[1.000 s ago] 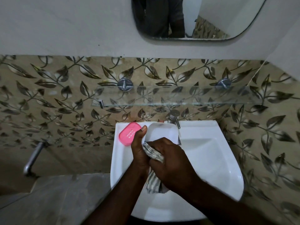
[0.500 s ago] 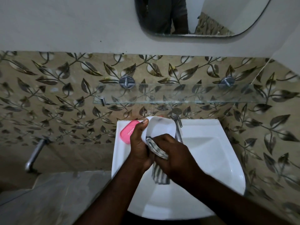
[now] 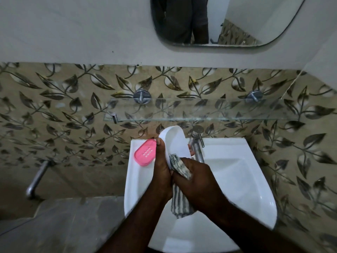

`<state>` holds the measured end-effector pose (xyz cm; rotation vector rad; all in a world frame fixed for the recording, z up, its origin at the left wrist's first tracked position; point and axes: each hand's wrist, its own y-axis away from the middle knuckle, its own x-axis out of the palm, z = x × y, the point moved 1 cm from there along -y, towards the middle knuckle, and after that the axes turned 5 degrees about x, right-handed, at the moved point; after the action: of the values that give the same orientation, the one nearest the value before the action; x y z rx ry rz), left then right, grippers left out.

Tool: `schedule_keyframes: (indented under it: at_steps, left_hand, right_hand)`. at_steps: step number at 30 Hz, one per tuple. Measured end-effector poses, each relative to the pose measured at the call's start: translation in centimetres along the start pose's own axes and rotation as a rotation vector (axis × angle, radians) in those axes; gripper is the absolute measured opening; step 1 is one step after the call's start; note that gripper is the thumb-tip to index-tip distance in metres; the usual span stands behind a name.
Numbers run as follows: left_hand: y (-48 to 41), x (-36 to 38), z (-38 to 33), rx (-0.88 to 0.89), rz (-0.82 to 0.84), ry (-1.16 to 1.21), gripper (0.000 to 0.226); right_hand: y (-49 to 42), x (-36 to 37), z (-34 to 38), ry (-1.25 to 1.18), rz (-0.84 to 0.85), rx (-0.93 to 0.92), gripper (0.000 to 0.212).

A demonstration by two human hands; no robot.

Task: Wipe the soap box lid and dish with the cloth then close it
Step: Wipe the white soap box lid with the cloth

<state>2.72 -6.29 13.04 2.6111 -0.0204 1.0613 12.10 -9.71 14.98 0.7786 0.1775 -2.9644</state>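
Step in hand: wiping part 1 of 2.

- Left hand (image 3: pixel 160 167) grips the white half of the soap box (image 3: pixel 176 141), thumb on its left edge, fingertips showing at the right edge. The half is held tilted up over the back of the sink (image 3: pixel 237 179), hollow side toward the camera, just beside the tap (image 3: pixel 197 143).
- Right hand (image 3: pixel 197 178) is clamped on the striped cloth (image 3: pixel 179 166). The bunched end presses into the lower end of the hollow and the loose tail hangs below both hands, over the basin.
- Hands are together, touching at the heel.
- Pink half (image 3: pixel 145 154), slotted, lies flat on the sink's back left corner, just left of the left thumb. Nothing is holding it.
- I cannot tell for certain which half is lid and which is dish. The slots suggest the pink is the dish.

Judgement: the task is roughly at its 1st third. The cloth sits at the near end of the white half, and the far end is not under it.

Next move calls for: drawing the cloth up the hollow to the far rim while the left hand holds firm against the push. The pink half then gets its wipe, and the 2 halves are mated to close.
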Motion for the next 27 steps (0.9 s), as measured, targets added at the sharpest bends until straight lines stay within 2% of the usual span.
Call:
schedule_keyframes:
  at_steps: [1, 3, 5, 7, 9, 11, 13, 14, 15, 18, 20, 22, 25, 27]
  left_hand:
    - [-0.1, -0.3, -0.2, -0.015, -0.012, 0.010, 0.089]
    - [-0.4, -0.7, -1.2, -0.018, -0.019, 0.048, 0.087]
    - [-0.6, -0.9, -1.7, -0.003, 0.011, 0.068, 0.083]
    - [-0.4, -0.5, -1.7, 0.024, 0.010, 0.089, 0.069]
    - [-0.2, 0.0, -1.5, 0.029, -0.008, 0.085, 0.064]
    - [-0.1, 0.4, -1.4, 0.011, -0.032, 0.068, 0.067]
    - [-0.2, 0.3, -1.2, -0.010, -0.054, 0.056, 0.073]
    - [-0.2, 0.2, -1.2, -0.015, -0.062, 0.056, 0.074]
    - [-0.3, 0.1, -1.3, -0.021, -0.063, 0.053, 0.072]
    - [-0.4, -0.2, -2.1, -0.066, -0.051, 0.072, 0.060]
    - [-0.6, -0.1, -2.6, -0.093, -0.036, 0.083, 0.060]
    - [-0.7, 0.2, -3.0, -0.091, -0.025, 0.067, 0.057]
    - [-0.5, 0.6, -2.3, -0.058, -0.007, 0.020, 0.041]
    - [-0.1, 0.6, -1.8, -0.043, 0.017, 0.021, 0.035]
  right_hand:
    - [0.3, 0.0, 0.1, 0.036, 0.034, -0.057, 0.006]
    - [0.6, -0.6, -0.5, 0.237, 0.115, -0.200, 0.028]
    - [0.0, -1.8, -1.7, 0.594, 0.091, -0.404, 0.043]
    - [-0.7, -2.7, -2.3, 0.774, 0.071, -0.457, 0.046]
    - [-0.7, -2.5, -2.0, 0.682, 0.021, -0.414, 0.043]
    - [-0.2, -1.4, -1.2, 0.321, -0.007, -0.249, 0.035]
    - [0.3, -0.3, -1.0, -0.006, 0.042, -0.018, 0.024]
    - [0.6, -0.1, -1.1, -0.009, 0.059, -0.018, 0.023]
    - [0.8, -0.3, -1.2, 0.104, 0.058, -0.089, 0.025]
    - [0.2, -2.0, -2.7, 0.599, 0.045, -0.422, 0.036]
    - [-0.4, -2.6, -3.2, 0.693, 0.060, -0.460, 0.036]
    - [-0.5, -2.6, -2.2, 0.550, 0.062, -0.328, 0.032]
    - [-0.3, -1.4, -1.4, 0.142, 0.013, -0.116, 0.018]
    - [0.2, -0.7, -1.6, 0.046, -0.023, -0.069, 0.015]
